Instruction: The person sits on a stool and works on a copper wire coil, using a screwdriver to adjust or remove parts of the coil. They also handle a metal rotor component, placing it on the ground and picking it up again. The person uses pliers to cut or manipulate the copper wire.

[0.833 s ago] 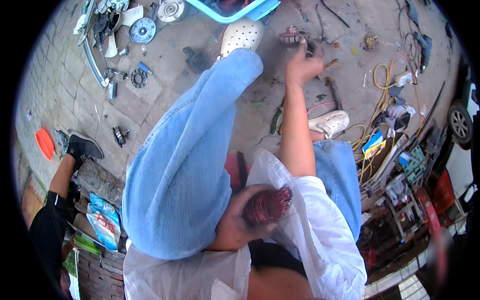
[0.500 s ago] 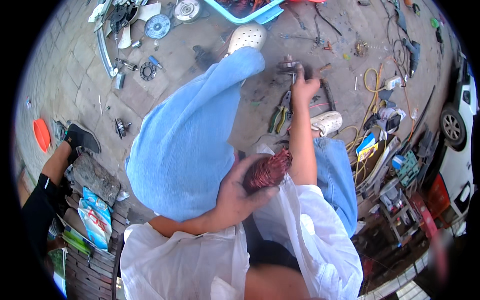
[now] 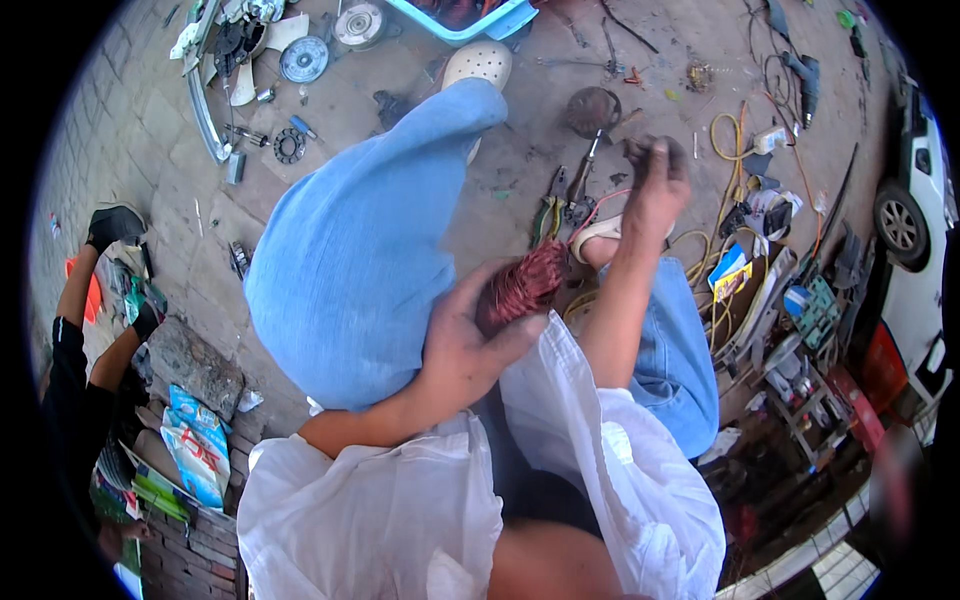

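Observation:
A bundle of reddish-brown copper wire point(image 3: 528, 284) sits in my left hand point(image 3: 455, 345), whose fingers and thumb wrap round its near end above my lap. My right hand point(image 3: 660, 195) is raised farther out over the ground, its blackened fingers curled together. What they hold, if anything, I cannot make out. To the left of that hand lie a screwdriver point(image 3: 588, 165) with a bright shaft and green-handled pliers point(image 3: 549, 212). Just beyond the screwdriver tip, a dark round part point(image 3: 594, 112) rests on the ground.
A light blue basin point(image 3: 465, 33) with copper-coloured material stands at the far side. Round metal discs point(image 3: 304, 60) and a toothed ring point(image 3: 290, 144) lie far left. Yellow cable point(image 3: 722, 135) trails on the right, before a white car point(image 3: 925, 200). A dark-clothed person point(image 3: 75, 370) is at left.
My right hand has moved right and nearer, away from the dark round part, uncovering the screwdriver. My left hand keeps the copper wire, shifted slightly left. The person at left has moved their limbs.

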Motion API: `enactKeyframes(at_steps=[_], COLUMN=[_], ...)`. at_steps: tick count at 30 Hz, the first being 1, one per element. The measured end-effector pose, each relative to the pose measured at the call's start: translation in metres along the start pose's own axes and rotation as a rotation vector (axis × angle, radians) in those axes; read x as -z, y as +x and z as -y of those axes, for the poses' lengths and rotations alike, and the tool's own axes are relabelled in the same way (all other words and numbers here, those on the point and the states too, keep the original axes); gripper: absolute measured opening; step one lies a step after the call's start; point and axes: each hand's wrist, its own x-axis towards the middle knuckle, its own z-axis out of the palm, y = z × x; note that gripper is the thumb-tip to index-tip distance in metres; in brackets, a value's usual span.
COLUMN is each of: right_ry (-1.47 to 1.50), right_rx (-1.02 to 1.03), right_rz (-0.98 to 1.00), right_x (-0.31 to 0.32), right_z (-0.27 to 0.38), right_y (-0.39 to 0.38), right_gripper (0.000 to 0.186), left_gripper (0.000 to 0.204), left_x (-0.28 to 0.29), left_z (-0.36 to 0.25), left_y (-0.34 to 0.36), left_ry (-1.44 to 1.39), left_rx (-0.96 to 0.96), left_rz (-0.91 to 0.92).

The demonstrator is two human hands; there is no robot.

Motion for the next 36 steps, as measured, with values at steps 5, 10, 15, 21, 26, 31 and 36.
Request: enactKeyframes(at_steps=[5,10,15,21,26,31,36], right_ry=[0.242,-0.070,-0.028,-0.103,0.033,-0.125,-0.109], right_rx=[0.214,0.357,0.569,0.679,0.774,0.605,0.139], right_rz=[0.024,0.050,0.061,0.075,0.064,-0.067,-0.167], right_x=[0.020,0.009,0.010,0.028,0.052,0.054,0.082], right_z=[0.076,0.142,0.221,0.280,0.317,0.285,0.184], right_y=[-0.019,-0.047,-0.063,-0.116,-0.143,-0.168,-0.157], right_gripper=[0.011,0.012,0.014,0.018,0.014,0.018,0.018], left_gripper=[0.041,0.038,0.037,0.036,0.034,0.032,0.039], left_x=[-0.001,-0.001,-0.002,-0.002,-0.013,-0.008,0.010], left_z=[0.005,0.015,0.008,0.012,0.009,0.009,-0.007], left_y=[0.002,0.004,0.006,0.003,-0.006,-0.004,-0.008], left_ry=[0.044,0.150,0.174,0.166,0.052,0.041,0.017], left_rx=[-0.080,-0.149,-0.155,-0.197,-0.211,-0.216,-0.208], left_rz=[-0.075,-0.062,-0.043,0.048,0.163,0.186,0.093])
